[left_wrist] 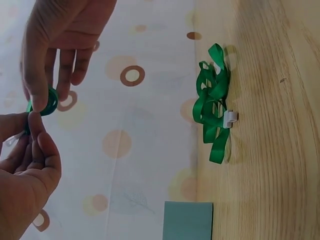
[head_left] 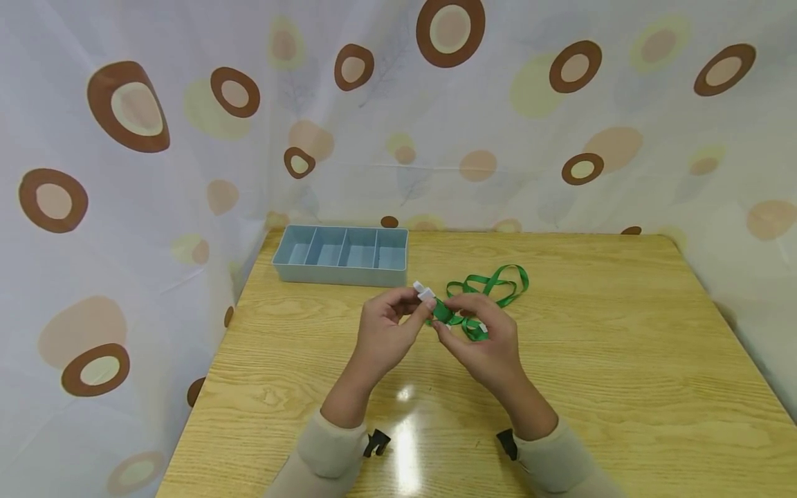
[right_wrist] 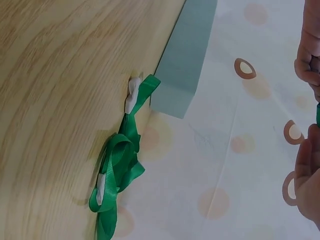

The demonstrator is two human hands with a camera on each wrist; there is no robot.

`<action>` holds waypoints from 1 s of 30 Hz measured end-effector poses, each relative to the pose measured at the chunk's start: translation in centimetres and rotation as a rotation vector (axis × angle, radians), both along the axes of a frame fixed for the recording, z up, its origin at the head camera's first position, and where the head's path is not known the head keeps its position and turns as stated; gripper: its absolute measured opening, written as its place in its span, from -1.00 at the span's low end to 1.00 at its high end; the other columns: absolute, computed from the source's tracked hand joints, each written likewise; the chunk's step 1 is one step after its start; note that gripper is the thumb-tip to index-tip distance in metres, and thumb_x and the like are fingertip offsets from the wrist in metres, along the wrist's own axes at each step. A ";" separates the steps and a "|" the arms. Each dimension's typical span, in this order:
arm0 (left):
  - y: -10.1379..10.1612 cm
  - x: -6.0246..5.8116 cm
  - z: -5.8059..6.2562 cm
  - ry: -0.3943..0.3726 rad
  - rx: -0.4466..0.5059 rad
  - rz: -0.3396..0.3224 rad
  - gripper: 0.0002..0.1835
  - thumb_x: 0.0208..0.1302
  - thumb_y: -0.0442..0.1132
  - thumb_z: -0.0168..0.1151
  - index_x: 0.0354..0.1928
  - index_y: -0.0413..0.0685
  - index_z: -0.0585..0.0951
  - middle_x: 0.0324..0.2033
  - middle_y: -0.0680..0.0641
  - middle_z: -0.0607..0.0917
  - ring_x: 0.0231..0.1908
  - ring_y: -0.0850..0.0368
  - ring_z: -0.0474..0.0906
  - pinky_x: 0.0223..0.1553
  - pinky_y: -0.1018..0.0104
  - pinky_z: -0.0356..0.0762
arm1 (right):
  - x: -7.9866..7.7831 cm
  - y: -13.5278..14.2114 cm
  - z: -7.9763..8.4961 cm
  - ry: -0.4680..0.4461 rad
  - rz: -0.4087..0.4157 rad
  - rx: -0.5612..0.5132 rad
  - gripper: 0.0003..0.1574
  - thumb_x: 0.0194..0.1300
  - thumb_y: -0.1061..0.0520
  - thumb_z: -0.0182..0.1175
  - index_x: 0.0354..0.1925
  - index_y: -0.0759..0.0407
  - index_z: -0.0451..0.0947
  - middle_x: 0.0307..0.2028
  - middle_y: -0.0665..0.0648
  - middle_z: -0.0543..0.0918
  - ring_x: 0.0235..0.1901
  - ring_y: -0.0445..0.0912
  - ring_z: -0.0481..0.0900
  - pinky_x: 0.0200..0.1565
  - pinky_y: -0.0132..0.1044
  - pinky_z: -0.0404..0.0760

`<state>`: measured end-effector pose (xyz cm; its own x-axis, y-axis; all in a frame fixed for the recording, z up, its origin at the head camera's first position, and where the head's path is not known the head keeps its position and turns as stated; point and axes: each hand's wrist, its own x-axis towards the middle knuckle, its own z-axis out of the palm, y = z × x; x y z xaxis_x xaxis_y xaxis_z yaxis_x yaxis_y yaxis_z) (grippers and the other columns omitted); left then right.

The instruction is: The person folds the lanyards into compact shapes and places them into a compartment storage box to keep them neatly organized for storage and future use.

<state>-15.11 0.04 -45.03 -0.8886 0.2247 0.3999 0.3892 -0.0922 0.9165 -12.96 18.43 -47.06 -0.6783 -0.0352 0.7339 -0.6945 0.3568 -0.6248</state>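
Note:
Both hands hold a green lanyard (head_left: 441, 310) with a white clip (head_left: 426, 293) above the table. My left hand (head_left: 387, 330) pinches it at the clip between thumb and fingers. My right hand (head_left: 488, 342) grips the green ribbon, its thumb and index finger close to the left fingertips. A small rolled loop of the ribbon (left_wrist: 51, 102) shows between the hands in the left wrist view. Behind the right hand, more green ribbon (head_left: 515, 297) lies in loose loops on the table, with a white clip (left_wrist: 230, 119) on it.
A light blue tray (head_left: 339, 275) with several compartments stands at the back left of the wooden table (head_left: 623, 346). Patterned cloth (head_left: 398, 124) hangs behind the table and along its left side. A black clip-like piece (head_left: 376, 443) sits at the left sleeve cuff.

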 end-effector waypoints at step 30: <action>0.4 0.0 0.1 -0.067 0.005 0.093 -0.85 0.51 -0.36 0.31 -0.04 -0.33 0.71 -0.17 -0.31 0.79 -0.22 -0.20 0.74 -0.13 0.42 0.72 | -0.9 0.3 -0.3 0.233 -0.079 0.150 -0.69 0.07 0.38 0.50 -0.15 0.32 0.73 -0.25 0.23 0.80 -0.26 0.07 0.75 -0.13 -0.30 0.71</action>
